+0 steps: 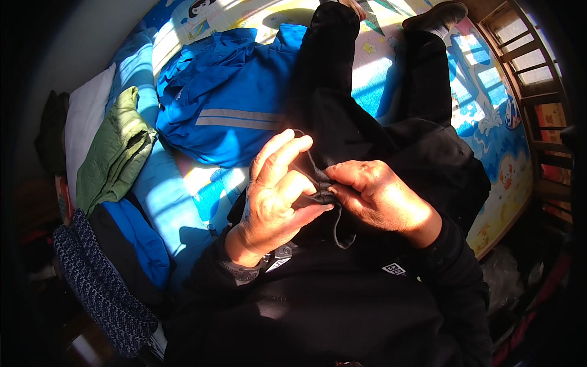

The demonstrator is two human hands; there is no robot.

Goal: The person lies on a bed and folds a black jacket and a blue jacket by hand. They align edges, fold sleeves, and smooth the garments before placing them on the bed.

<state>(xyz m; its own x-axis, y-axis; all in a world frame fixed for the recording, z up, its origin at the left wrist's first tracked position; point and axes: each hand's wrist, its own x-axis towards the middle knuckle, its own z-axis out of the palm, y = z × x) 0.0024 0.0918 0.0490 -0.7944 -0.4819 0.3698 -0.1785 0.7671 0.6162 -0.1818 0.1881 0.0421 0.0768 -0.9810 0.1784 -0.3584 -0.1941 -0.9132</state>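
My left hand (pixel 275 192) pinches a gathered piece of dark cloth (pixel 323 195) between thumb and bent finger, with its other fingers raised. Opposite it, my right hand (pixel 383 195) grips the same piece with thumb and fingertips. A thin dark cord (pixel 338 229) hangs below the pinched spot in a loose curl. Another dark strand arcs up behind the raised left fingers. Black trouser fabric (pixel 348 124) spreads beneath both hands; I cannot tell where the held piece joins it.
A blue garment with grey stripes (pixel 238 117) lies on the cartoon-print mat (pixel 488 105). To the left are a folded green padded garment (pixel 114 151), a white pillow (pixel 87 105) and dark patterned cloth (pixel 101 293). A wooden slatted rail (pixel 527 52) borders the right side.
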